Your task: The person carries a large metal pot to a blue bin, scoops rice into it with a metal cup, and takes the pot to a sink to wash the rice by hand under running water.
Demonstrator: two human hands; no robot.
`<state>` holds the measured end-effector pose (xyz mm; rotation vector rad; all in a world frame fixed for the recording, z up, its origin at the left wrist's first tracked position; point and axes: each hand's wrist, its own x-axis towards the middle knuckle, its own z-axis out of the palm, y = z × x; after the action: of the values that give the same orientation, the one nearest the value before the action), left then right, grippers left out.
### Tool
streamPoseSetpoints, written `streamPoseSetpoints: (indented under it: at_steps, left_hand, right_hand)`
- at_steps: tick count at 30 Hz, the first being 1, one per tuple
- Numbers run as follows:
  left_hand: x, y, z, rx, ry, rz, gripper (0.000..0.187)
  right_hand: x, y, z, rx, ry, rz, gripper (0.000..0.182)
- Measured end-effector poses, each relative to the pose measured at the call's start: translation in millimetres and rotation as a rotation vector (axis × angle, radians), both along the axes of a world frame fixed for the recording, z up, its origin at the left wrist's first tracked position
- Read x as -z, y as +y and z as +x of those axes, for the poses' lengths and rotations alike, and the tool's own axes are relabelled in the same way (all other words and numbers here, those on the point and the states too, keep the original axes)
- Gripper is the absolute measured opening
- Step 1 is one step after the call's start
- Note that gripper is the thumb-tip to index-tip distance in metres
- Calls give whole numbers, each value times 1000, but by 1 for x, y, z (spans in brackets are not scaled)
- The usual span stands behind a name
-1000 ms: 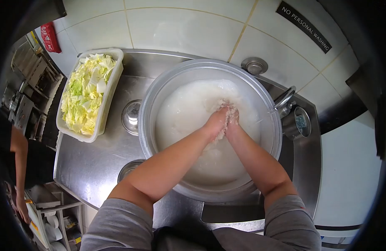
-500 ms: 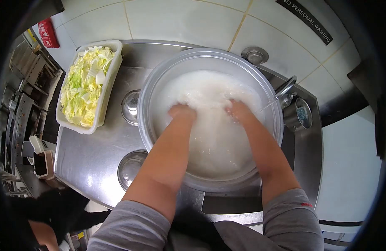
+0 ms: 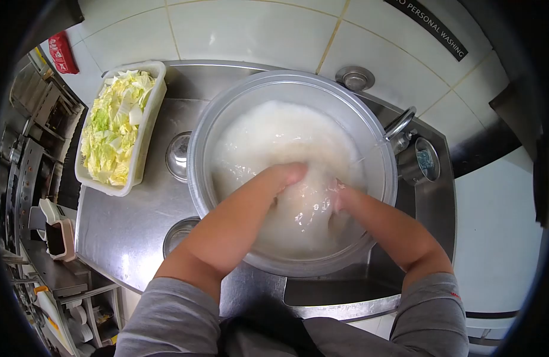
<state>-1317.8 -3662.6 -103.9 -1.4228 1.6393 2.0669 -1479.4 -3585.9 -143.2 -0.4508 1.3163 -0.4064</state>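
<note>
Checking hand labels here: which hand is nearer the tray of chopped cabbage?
Left. The left hand is in the cloudy water of the bowl, on the side toward the tray of chopped cabbage; the right hand is farther away.

bowl (image 3: 200, 140) wall rings both hands, open only from above | 9 o'clock: cabbage tray (image 3: 142, 146) and round lid (image 3: 178, 156); bare steel counter (image 3: 123, 220) at 8 | 2 o'clock: tap (image 3: 399, 126) overhangs rim; cup (image 3: 426, 163) beside | 12 o'clock: tiled wall (image 3: 251, 30)

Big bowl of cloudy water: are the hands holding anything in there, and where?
Cannot be told: left hand and right hand sit sunk in the rice.
</note>
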Motion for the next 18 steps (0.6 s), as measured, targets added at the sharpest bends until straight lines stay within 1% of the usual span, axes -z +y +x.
streamPoseSetpoints:
  at_steps: [1,2,3,4,6,7,9,10,11,13,14,16,17,18]
  left_hand:
    - [4,-3,-4,2,-1,3,57]
    - [9,-9,-8,-162,120,42,59]
    - [14,-14,-12,-328,240,80,60]
    - [13,-11,-14,-328,237,78,60]
    - [3,0,-15,-544,634,-49,59]
    - [-3,5,-18,-542,632,-56,59]
    - [-13,13,-21,-519,617,-25,59]
    - [-27,8,-14,-497,625,-6,59]
    - [-28,2,-7,-495,619,-10,59]
    - [-31,-6,-1,-611,647,270,61]
    - [-31,-1,-2,-607,642,271,61]
    - [-33,10,-9,-542,666,106,63]
    - [-36,7,-9,-542,669,98,63]
    - [-39,1,-7,-533,647,4,63]
  right_hand:
    - [-6,-2,21,234,-73,-88,37]
    - [-10,-2,35,468,-146,-176,36]
    - [-17,-6,41,469,-148,-176,36]
    - [-24,-14,44,541,-161,-210,37]
    - [-40,-39,50,683,-192,-281,39]
    - [-46,-50,52,755,-208,-318,41]
    - [-48,-57,59,828,-228,-355,42]
    - [-49,-61,63,825,-242,-381,42]
    - [-49,-63,68,823,-255,-399,42]
    - [-47,-63,74,820,-275,-435,41]
    - [-46,-61,76,822,-284,-451,41]
    - [-49,-62,78,818,-290,-478,42]
    - [-52,-64,80,813,-232,-508,45]
    - [-54,-67,81,807,-175,-539,50]
